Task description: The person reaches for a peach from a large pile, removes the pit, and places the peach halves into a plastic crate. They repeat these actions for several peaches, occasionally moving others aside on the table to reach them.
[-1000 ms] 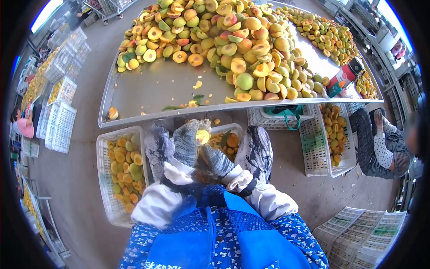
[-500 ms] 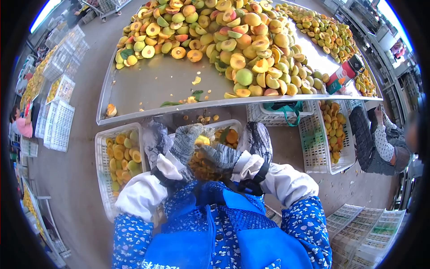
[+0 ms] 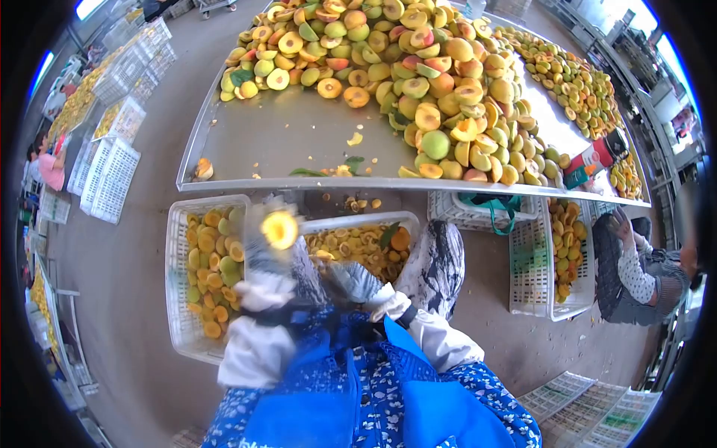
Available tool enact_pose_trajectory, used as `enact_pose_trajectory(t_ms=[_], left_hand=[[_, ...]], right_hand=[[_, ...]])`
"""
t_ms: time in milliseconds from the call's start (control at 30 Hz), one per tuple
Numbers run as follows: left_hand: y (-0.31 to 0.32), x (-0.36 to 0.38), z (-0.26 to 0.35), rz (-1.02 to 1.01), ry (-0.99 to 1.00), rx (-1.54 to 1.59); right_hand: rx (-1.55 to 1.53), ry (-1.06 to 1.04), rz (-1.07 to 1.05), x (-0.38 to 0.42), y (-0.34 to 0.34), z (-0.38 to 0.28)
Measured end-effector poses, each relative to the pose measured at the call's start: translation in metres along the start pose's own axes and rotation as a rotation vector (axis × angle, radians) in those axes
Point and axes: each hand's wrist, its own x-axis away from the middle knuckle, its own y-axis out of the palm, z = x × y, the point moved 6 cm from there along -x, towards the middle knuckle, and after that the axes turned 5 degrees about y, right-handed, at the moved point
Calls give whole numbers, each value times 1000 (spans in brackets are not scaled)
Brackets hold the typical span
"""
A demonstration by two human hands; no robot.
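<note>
My left hand point(image 3: 263, 254), in a grey glove and blurred by motion, is raised between the two crates. A halved peach point(image 3: 279, 229) with yellow flesh shows at its fingers, cut face up. My right hand point(image 3: 354, 282), also gloved, is closed low over the near edge of the middle crate point(image 3: 351, 221). What it grips is hidden; a small yellow piece point(image 3: 324, 255) shows by its fingertips. That crate holds small yellow-brown pieces, a leaf and an orange fruit. Peach halves point(image 3: 213, 261) fill the white crate point(image 3: 176, 291) on the left.
A metal table point(image 3: 291, 142) ahead bears a heap of halved peaches point(image 3: 448, 97) and a red-and-teal bottle point(image 3: 590, 166). More crates point(image 3: 530, 276) stand at right, near a seated person point(image 3: 642, 269). Stacked crates point(image 3: 110, 183) are at left.
My hands, together over the middle crate before, are now apart. The left has moved left and up with the peach half; the right stays low. The view has shifted slightly.
</note>
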Motion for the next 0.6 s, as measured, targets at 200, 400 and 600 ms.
enact_pose_trajectory(t_ms=[200,400,600], left_hand=[[-180,-26,45,303,-55,-1457],[-52,-200,-81,-261,361,-1591],[-1,-279,-247,-554,-453,-1735]], right_hand=[[119,669,-150,42,-1,69],[91,740,-272,26,-23,57],[184,826,-427,17,-37,51]])
